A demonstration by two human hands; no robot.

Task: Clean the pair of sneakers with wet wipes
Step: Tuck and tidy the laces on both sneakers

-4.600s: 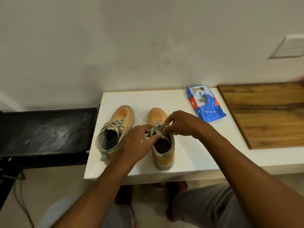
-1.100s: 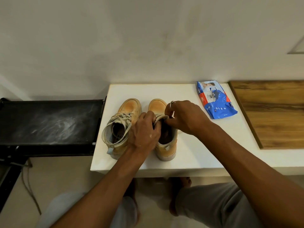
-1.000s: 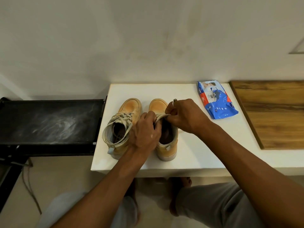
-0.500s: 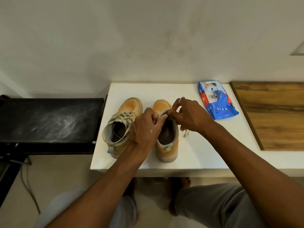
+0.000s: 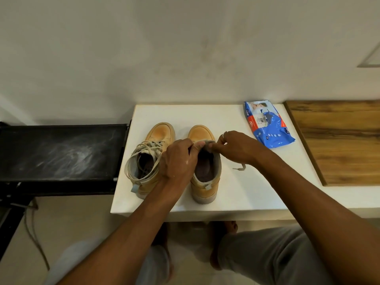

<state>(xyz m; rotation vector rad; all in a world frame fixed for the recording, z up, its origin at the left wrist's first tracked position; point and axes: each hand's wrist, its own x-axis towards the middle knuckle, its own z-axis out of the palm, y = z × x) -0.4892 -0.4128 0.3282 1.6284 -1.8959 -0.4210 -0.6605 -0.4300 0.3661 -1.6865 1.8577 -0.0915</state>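
Note:
Two tan high-top sneakers stand side by side on a white table (image 5: 236,190), toes toward the wall. The left sneaker (image 5: 151,161) is laced, its laces loose. My left hand (image 5: 178,159) grips the right sneaker (image 5: 206,177) at the left of its opening, thumb on the tongue. My right hand (image 5: 236,148) pinches the tongue and lace at the top of that shoe. A loose lace end (image 5: 239,167) lies on the table under my right wrist. A blue pack of wet wipes (image 5: 269,128) lies flat at the back right of the table.
A wooden board (image 5: 337,140) covers the surface to the right of the wipes. A dusty black shelf (image 5: 59,155) sits lower, left of the table. The wall stands close behind. My knees and bare feet show below the table edge.
The right sneaker's laces have come out of the eyelets, and its opening is wider. A lace end now lies on the table beside the shoe. Both hands stay at the tongue.

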